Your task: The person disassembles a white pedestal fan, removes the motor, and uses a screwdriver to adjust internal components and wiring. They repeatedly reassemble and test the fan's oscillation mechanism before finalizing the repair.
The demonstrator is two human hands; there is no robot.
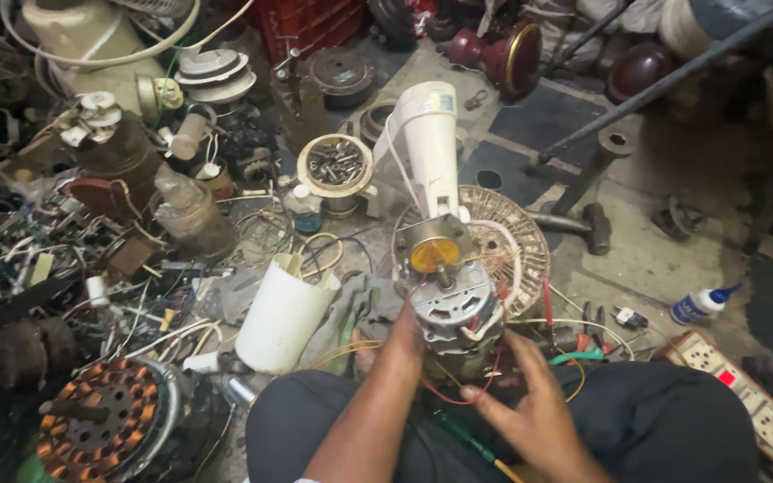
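left hand [395, 344], right hand [530, 402], fan motor [454, 313]

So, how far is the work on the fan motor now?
Done: the grey metal fan motor sits bare, and a round wire fan guard lies behind it. In hand: the left hand steadies the motor, while the right hand touches its red and yellow wires. Left: the wires hang loose and the motor remains uncovered.

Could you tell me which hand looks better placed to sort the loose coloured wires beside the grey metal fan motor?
Probably the right hand: its spread fingers sit among the coloured wires, while the left hand braces the grey metal fan motor.
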